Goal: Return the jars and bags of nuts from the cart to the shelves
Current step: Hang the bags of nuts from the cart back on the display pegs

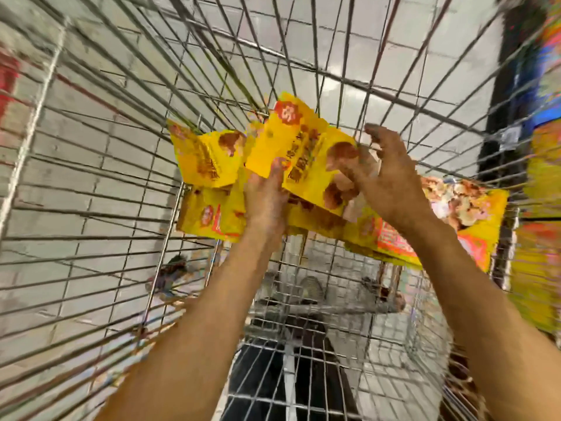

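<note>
The wire cart (91,177) fills the view, its left wall bare mesh with pale floor tiles showing through. Towards the far end lie the yellow bags of nuts: one bag (206,156) leans against the far mesh on the left, with another bag (212,217) flat just below it. Next comes the person's left hand (267,202), reaching in from below with its thumb pressed on the front of a lifted bag (303,147), gripping it by the lower edge so that it tilts up above the rest. The right hand (385,177) is at that bag's right edge, fingers spread and bent; the blur hides whether it has a hold or only touches. Further right a long bag (455,214) lies across the cart towards its right wall, and beyond that the shelves (543,147) show as a smear of coloured stock. I see no jars in the cart. This looks like the picking-up step. The next move, I'd guess, calls for a firm two-handed hold on the slippery bag, a lift clear of the cart's wire rim, and a turn right to the shelves.
</note>
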A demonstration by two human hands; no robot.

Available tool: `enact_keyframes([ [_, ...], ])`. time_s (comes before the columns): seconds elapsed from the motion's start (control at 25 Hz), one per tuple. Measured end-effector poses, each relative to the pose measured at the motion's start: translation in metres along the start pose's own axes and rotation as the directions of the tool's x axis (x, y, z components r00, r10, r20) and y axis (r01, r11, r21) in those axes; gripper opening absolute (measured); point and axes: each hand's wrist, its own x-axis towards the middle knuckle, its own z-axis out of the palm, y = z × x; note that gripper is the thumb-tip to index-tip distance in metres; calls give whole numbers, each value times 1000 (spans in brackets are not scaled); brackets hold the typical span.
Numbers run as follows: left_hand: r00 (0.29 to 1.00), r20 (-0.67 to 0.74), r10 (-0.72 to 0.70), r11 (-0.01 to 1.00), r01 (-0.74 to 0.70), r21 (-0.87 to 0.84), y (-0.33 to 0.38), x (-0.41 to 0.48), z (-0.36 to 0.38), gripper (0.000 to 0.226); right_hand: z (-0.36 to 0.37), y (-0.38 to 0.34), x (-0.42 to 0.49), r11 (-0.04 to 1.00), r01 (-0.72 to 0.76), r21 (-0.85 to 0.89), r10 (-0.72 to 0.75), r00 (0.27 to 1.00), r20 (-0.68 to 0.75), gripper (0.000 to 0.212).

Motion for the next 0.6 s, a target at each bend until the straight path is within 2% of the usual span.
enact_keyframes([
  [0.08, 990, 132, 59, 992, -73, 100, 0, -36, -1, 22, -18, 6, -8, 996, -83, 23, 78, 985, 151, 95],
  [0.12, 975, 206, 77, 976, -116, 184, 2, -55, -5, 24, -29, 7, -16, 996, -92, 7, 88, 971, 224, 105],
  [0.16, 959, 270, 88, 957, -156, 243, 4, -71, -10, 24, -40, 8, -26, 996, -92, -14, 92, 949, 302, 103],
  [0.24, 924, 377, 68, 931, -194, 309, 11, -92, -24, 21, -54, 6, -48, 992, -123, 18, 101, 882, 461, 77],
  [0.36, 886, 464, 19, 897, -220, 383, 22, -101, -44, 26, -44, -3, -79, 945, -238, 223, 66, 809, 584, 36],
  [0.48, 865, 502, 8, 928, -193, 318, 24, -103, -55, 17, -20, -4, -93, 853, -353, 385, 103, 836, 539, 20],
  [0.6, 917, 397, -44, 993, -4, 121, 10, -94, -56, 8, 3, -2, -92, 779, -423, 463, 211, 872, 442, 14],
])
